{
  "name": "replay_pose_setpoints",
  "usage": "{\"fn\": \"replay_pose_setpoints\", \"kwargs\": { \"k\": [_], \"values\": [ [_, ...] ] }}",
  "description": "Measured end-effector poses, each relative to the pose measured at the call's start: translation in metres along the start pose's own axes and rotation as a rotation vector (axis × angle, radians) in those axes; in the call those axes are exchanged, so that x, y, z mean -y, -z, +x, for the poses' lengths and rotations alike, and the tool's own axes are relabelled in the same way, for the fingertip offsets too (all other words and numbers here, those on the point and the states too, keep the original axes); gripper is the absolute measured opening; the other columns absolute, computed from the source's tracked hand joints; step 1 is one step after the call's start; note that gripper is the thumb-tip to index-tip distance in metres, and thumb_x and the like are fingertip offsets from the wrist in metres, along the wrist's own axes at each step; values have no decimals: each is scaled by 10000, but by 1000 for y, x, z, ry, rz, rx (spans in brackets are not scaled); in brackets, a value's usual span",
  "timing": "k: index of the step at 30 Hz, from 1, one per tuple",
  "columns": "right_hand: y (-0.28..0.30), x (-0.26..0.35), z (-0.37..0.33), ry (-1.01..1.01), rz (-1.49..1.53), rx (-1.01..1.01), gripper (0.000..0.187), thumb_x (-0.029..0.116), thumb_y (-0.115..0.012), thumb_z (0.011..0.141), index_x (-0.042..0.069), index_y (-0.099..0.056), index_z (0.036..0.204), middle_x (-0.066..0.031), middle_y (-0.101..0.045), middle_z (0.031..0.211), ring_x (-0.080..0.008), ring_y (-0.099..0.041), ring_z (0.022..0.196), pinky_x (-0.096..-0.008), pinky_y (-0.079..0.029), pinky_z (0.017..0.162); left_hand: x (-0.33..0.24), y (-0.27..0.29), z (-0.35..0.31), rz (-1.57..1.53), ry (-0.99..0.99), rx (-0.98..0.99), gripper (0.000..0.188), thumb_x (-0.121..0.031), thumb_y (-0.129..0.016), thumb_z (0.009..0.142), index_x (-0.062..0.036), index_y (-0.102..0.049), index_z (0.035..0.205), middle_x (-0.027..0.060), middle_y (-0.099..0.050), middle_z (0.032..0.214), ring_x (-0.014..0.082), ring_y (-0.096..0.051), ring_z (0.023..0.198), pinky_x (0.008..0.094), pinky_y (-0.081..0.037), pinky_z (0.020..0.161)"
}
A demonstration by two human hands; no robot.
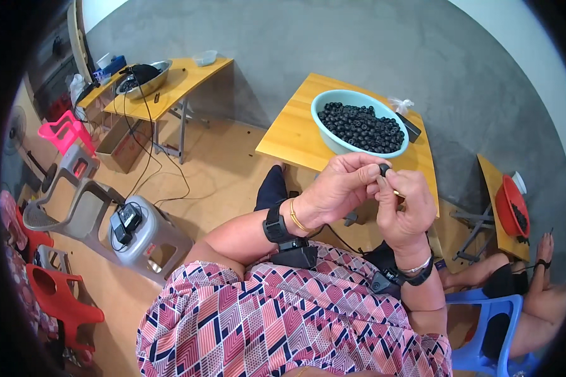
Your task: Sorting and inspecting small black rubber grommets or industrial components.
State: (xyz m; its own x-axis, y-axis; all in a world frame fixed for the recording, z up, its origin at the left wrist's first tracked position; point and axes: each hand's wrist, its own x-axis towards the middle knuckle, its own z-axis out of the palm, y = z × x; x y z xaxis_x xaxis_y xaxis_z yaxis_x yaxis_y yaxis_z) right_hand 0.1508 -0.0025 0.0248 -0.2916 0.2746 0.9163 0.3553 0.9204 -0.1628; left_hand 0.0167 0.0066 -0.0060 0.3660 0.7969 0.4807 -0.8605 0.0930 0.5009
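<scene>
My left hand (pixel 343 185) is closed in a pinch on a small round black piece (pixel 384 169), held up in front of the table's near edge. My right hand (pixel 409 204) meets it there, fingers closed and fingertips close to the piece. A small yellowish bit (pixel 397 193) shows at the right fingers; what it belongs to is hidden. Just beyond the hands, a pale blue oval basin (pixel 324 135) holds a heap of similar small black round pieces (pixel 358 124), some with a hole in them.
The basin stands on a yellow wooden table (pixel 289 129) with a clear plastic bag (pixel 401 104). Left are a grey stool (pixel 160 235) with a black device, trailing cables (pixel 149 135) and another table (pixel 198 78). At right, a person (pixel 541 301) sits near a red basin (pixel 506 204).
</scene>
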Motion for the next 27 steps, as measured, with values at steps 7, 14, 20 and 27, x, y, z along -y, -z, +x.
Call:
{"fn": "replay_pose_setpoints", "kwargs": {
  "k": [7,14,20,27],
  "values": [
    [-1,-1,1,144,-144,22,294,-82,-611,618,0,-575,899,-107,-558,755,-249,-574,607,-307,-457,490,-3,-4,-2,11,14,-76,221,-157,-562,858,-9,-589,1019,-9,-553,768,55,-448,655,171,-399,607],
    [2,-1,-4,-78,182,100,178,-14,-627,725,11,-565,890,-71,-555,730,-183,-573,627,-275,-451,524,-6,1,0,-18,94,-70,218,-176,-543,871,-8,-565,1007,9,-544,769,67,-427,633,224,-396,597],
    [21,6,6,-304,177,72,154,24,-629,772,21,-554,907,-54,-537,732,-130,-524,633,-228,-413,538,-10,6,1,-98,150,176,197,-194,-544,871,-27,-564,973,18,-508,837,78,-426,636,268,-414,628],
    [20,11,11,-229,213,165,187,8,-625,773,27,-552,944,-49,-548,785,-121,-534,655,-247,-443,546,-11,7,0,-90,162,209,200,-198,-547,870,-25,-562,969,6,-493,773,85,-435,630,273,-422,631]
  ]
}}
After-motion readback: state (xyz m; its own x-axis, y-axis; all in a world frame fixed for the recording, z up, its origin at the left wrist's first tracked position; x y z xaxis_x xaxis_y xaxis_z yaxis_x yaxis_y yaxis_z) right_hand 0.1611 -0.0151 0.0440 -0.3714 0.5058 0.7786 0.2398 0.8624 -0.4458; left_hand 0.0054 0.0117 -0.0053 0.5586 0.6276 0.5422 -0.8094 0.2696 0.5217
